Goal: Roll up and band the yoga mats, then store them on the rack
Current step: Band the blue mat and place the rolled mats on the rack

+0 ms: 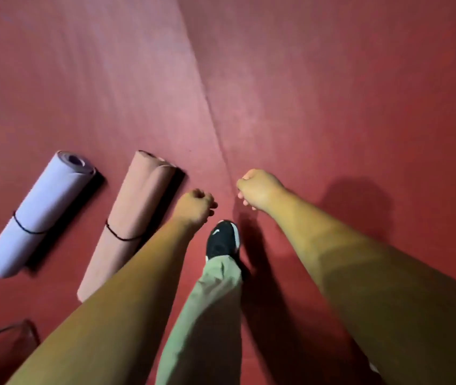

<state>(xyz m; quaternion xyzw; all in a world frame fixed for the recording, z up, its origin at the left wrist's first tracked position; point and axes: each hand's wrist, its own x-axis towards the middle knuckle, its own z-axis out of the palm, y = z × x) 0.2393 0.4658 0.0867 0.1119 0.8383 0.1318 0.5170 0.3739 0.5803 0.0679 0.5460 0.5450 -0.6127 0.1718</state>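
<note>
Two rolled mats lie side by side on the red floor at the left. The lilac mat (36, 215) has a black band round its middle. The pink mat (132, 218), just right of it, is banded too. My left hand (195, 205) hangs just right of the pink mat's far half, not touching it, its fingers loosely curled and holding nothing. My right hand (257, 188) hangs further right over the floor seam, also loosely curled and holding nothing. No rack is in view.
My leg in olive trousers and a black shoe (222, 240) steps forward between my arms. A seam (215, 118) runs up the red floor. A dark wire-like frame (12, 333) shows at the bottom left corner.
</note>
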